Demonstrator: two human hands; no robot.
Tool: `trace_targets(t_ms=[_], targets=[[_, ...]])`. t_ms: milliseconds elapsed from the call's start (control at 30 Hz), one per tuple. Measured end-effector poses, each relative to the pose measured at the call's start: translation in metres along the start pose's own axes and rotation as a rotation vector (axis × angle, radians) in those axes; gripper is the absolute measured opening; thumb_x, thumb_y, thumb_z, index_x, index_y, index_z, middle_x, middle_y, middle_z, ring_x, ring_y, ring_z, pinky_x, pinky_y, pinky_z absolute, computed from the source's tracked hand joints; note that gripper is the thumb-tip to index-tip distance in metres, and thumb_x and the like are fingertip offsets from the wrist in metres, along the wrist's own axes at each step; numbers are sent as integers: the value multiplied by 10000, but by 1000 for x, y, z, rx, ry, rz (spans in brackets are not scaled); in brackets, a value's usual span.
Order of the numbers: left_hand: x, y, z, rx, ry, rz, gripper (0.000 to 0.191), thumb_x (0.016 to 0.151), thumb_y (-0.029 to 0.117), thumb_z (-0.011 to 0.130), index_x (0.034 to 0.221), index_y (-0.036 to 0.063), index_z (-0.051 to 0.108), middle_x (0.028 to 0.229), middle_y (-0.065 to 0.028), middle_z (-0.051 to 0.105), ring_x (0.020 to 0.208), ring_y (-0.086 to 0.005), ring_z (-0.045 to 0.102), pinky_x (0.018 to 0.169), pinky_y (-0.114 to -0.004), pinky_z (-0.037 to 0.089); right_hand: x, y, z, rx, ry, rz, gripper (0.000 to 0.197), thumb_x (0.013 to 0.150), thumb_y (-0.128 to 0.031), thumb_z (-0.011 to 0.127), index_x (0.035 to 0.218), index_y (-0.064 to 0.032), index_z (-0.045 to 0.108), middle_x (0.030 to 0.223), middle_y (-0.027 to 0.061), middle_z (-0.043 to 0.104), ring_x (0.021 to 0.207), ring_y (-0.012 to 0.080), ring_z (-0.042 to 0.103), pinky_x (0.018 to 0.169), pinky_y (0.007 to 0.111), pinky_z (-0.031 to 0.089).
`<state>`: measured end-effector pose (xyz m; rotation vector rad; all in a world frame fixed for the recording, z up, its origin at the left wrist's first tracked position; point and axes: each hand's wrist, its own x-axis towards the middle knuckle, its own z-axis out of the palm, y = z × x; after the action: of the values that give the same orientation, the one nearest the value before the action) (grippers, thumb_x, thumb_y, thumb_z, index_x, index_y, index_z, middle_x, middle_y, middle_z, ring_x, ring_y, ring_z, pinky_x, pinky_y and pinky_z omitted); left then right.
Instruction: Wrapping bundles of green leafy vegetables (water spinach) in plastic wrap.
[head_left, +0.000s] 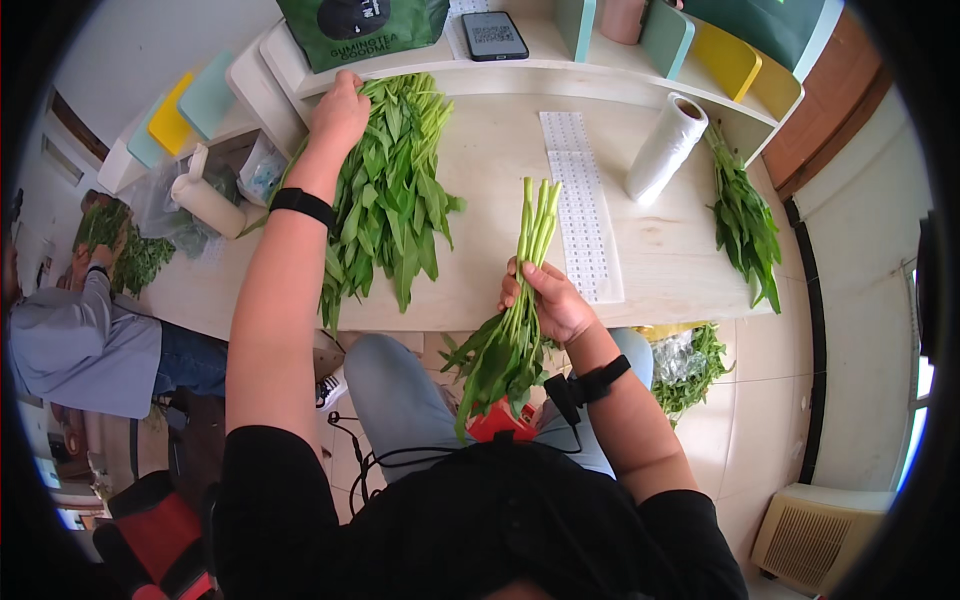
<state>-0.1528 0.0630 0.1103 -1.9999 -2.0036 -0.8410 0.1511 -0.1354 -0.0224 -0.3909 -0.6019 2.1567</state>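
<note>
My right hand (551, 296) is closed around a small bunch of leafy green stems (534, 232), cut ends pointing away from me and leaves hanging past the table's near edge. At the upper left, my left hand (341, 109) touches the top of a large pile of leafy greens (390, 180); whether its fingers grip a stem is unclear. Between the pile and a roll of clear plastic bags (666, 148) lies a long sheet of small printed labels (581, 210). Another bunch of greens (742, 217) rests at the table's right end.
A shelf (555, 71) along the back holds a phone (495, 36) and a green bag (367, 30). A cream bottle (208, 199) stands at left. Beyond it, a co-worker (90, 330) handles greens. More greens (694, 367) lie in a bag below the table's right side. Black cables (367, 457) hang near my knees.
</note>
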Motion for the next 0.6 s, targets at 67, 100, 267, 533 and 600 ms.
trace_targets(t_ms=[67,100,267,533,600], targets=[[-4,-10,-2,-56,35,46,279,855,225,486,1075,59,522,1064,-145,625,982,-351,585,820,-446,462,2,0,1,-16,1,-11,212,941,-247,515,1011,-48,496,799,60,528,763,202,550,763,371,492],[-9,-10,-5,20,30,72,284,871,244,481,1080,59,527,1088,-148,614,994,-350,579,828,-449,457,2,0,1,-17,3,-9,212,941,-247,515,1011,-48,496,799,60,528,763,202,550,763,371,492],[-27,-10,-36,168,-100,52,321,890,311,496,1055,47,573,1048,-162,623,967,-353,584,806,-444,463,0,0,0,-10,20,-20,209,941,-239,513,1004,-41,495,787,61,526,756,199,549,756,368,492],[-71,-14,-90,-370,9,-245,298,863,283,557,911,-4,618,726,-141,629,604,-232,612,587,-345,469,1,1,2,-37,1,-39,203,944,-237,507,1002,-42,501,789,59,528,749,196,548,753,363,487],[-86,-10,-97,-561,11,-297,267,871,259,561,887,-3,613,685,-99,605,549,-175,570,545,-304,447,0,2,2,-36,-3,-53,199,946,-234,501,1003,-44,502,788,58,531,749,193,552,758,365,487]])
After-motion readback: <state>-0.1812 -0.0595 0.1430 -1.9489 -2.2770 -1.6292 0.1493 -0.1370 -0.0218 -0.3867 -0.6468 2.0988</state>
